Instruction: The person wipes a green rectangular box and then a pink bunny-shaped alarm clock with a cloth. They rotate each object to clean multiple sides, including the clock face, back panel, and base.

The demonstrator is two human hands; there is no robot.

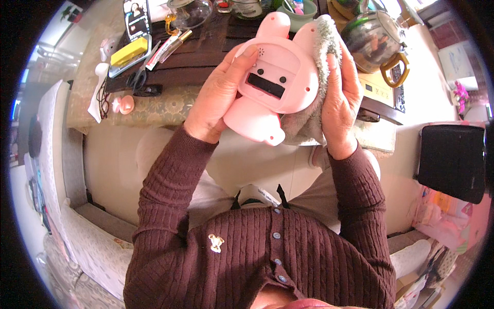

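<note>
A pink plastic rabbit-shaped toy (276,67) is raised in front of me over the near edge of the table. The side towards me has a dark rectangular slot, two dark round spots, small speaker holes and several screw holes. My left hand (220,90) grips its left side, thumb lying near the speaker holes. In my right hand (341,98) is a fluffy grey cloth (308,121), pressed along the toy's right ear and side. Part of the cloth hangs below and behind the toy. The far side of the toy is hidden.
On the dark wooden table (177,77) lie scissors (137,79), a yellow block (129,51) in a tray, tubes (170,48) and a propped phone (137,17). A glass kettle (372,42) stands right, near a green bowl (303,17). A black stool (451,160) is further right.
</note>
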